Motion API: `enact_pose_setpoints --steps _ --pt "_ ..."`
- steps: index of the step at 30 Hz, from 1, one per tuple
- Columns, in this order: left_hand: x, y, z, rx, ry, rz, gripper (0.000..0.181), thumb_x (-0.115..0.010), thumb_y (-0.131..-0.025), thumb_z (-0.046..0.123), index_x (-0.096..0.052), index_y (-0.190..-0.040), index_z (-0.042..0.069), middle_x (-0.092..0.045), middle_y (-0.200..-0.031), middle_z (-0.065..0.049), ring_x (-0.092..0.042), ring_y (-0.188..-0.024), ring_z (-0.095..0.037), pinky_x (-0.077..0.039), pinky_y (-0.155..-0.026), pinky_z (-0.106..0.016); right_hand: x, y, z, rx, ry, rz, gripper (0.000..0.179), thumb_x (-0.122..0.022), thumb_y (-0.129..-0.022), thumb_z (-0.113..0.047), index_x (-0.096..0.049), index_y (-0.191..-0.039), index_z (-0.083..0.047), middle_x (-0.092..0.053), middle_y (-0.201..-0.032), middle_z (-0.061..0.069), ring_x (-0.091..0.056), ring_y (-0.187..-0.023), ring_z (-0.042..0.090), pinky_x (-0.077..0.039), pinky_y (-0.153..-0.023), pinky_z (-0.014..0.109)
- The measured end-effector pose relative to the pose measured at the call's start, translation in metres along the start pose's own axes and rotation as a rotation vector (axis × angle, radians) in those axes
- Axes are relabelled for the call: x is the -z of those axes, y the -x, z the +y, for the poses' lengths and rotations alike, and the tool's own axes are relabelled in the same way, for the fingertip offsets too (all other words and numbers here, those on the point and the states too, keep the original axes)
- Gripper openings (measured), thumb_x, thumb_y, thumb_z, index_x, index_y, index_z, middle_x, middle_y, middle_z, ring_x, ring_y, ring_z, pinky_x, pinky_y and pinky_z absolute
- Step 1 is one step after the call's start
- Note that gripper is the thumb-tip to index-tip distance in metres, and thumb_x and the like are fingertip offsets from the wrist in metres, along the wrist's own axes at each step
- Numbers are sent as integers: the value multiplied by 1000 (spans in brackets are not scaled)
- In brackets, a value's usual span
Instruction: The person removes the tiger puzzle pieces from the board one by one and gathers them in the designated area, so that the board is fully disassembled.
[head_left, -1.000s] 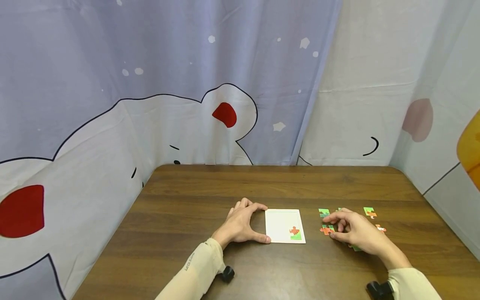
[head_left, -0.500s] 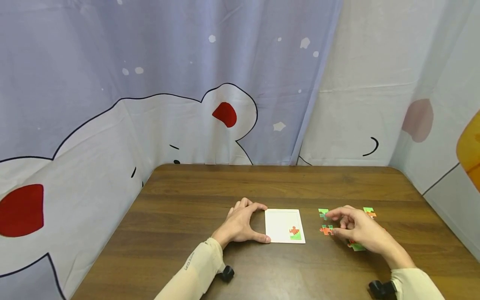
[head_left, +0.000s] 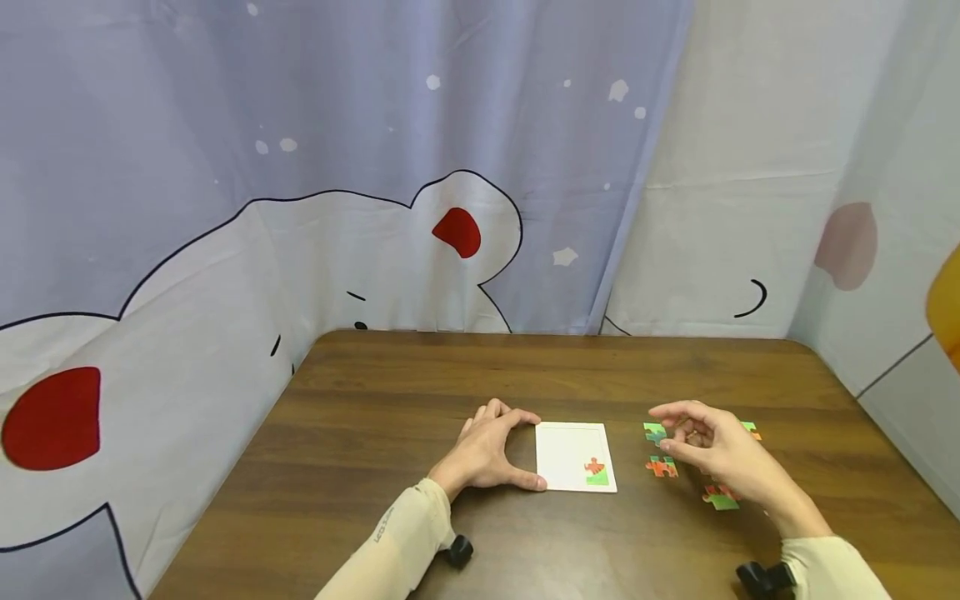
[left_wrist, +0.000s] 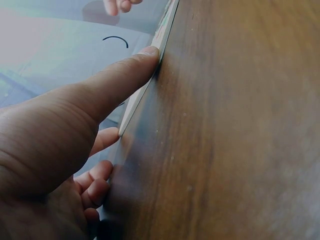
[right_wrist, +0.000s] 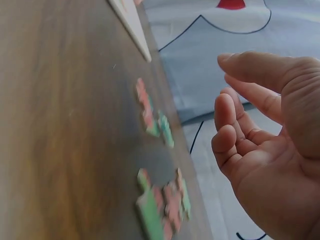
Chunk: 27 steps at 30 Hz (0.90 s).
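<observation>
A square white puzzle tray [head_left: 558,454] lies on the table. A red and green jigsaw piece [head_left: 596,473] sits in its near right corner. My left hand [head_left: 483,450] holds the tray's left side, thumb at the near corner and index finger at the far corner; the left wrist view shows the thumb [left_wrist: 142,62] against its edge. My right hand [head_left: 723,450] hovers over loose jigsaw pieces, fingers loosely bent. In the right wrist view nothing is between its fingers [right_wrist: 250,62]. Nearby lie a green piece [head_left: 654,432] and a red one [head_left: 662,467].
A red and green piece [head_left: 722,498] lies on the near side of the right hand. Another piece [head_left: 751,428] shows beyond that hand, which partly covers the group. The brown wooden table [head_left: 420,367] ends at a patterned curtain [head_left: 360,267].
My right hand has lifted off the loose pieces, uncovering more of the red piece and the near one. The left hand stays at the tray. The head view has shifted slightly.
</observation>
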<state>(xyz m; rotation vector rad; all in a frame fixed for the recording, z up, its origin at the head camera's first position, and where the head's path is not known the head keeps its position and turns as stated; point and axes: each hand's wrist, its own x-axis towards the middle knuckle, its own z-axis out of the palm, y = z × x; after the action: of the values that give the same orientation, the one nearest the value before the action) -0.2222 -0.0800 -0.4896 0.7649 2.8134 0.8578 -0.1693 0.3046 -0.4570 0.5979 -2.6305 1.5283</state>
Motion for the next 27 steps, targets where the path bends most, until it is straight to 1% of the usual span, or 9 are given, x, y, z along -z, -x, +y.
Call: enact_pose_setpoints --steps 1,3,6,8,11,15,17,22,27 --pt "0 0 0 0 2 -1 96 -104 -69 62 -66 -152 33 -53 -131 -1 -49 -118 -23 -39 -103 -44 -1 -2 -2 -9 -11 -3 40 -84 -101 -10 -70 -139 -9 -68 -92 10 -65 -71 21 -45 -47 30" --pt "1 -1 1 -1 2 -4 96 -104 -70 62 -65 -152 32 -53 -131 -1 -49 -117 -22 -39 -103 -44 -3 -6 -6 -14 -25 -6 41 -83 -102 -12 -70 -140 -11 -70 -96 12 -69 -76 22 -51 -52 29" --pt "1 -1 1 0 1 -6 96 -103 -70 62 -65 -152 32 -53 -131 -1 -49 -117 -22 -39 -102 -44 -8 -13 -10 -1 -62 -12 42 -83 -102 -11 -69 -142 -10 -71 -104 18 -74 -85 26 -60 -65 30" --pt "1 -1 1 0 -1 -7 96 -103 -70 62 -65 -152 32 -53 -132 -1 -49 -118 -22 -39 -102 -44 -13 -16 -11 14 -82 -19 43 -83 -102 -10 -68 -142 -9 -69 -112 23 -74 -89 26 -62 -77 31" --pt "1 0 1 2 -3 -7 96 -103 -70 63 -65 -152 32 -53 -133 -1 -49 -119 -23 -39 -103 -44 -22 -21 -11 16 -112 -37 44 -84 -101 -10 -68 -142 -9 -66 -122 29 -74 -89 24 -61 -72 32" --pt "0 0 0 5 1 -5 96 -103 -69 63 -65 -152 33 -53 -132 -1 -49 -118 -23 -39 -103 -43 -36 -24 -7 15 -134 -86 47 -85 -100 -9 -66 -143 -2 -65 -124 31 -72 -86 18 -55 -61 29" --pt "-1 0 0 6 1 -1 96 -104 -69 63 -66 -151 33 -53 -131 -1 -49 -117 -22 -39 -101 -43 -43 -25 -3 23 -149 -111 49 -85 -99 -7 -65 -142 4 -65 -123 31 -71 -87 16 -57 -62 28" --pt "0 0 1 11 -2 3 95 -104 -68 62 -67 -150 33 -52 -128 0 -48 -115 -21 -38 -98 -41 -57 -27 5 57 -192 -162 52 -85 -97 -2 -62 -142 13 -64 -123 32 -72 -94 15 -60 -76 25" --pt "1 0 1 15 -2 -3 96 -104 -69 63 -66 -151 33 -53 -133 -1 -49 -120 -23 -39 -102 -43 -63 -29 7 81 -185 -191 50 -85 -96 -1 -64 -140 11 -63 -118 30 -71 -90 14 -57 -73 24"
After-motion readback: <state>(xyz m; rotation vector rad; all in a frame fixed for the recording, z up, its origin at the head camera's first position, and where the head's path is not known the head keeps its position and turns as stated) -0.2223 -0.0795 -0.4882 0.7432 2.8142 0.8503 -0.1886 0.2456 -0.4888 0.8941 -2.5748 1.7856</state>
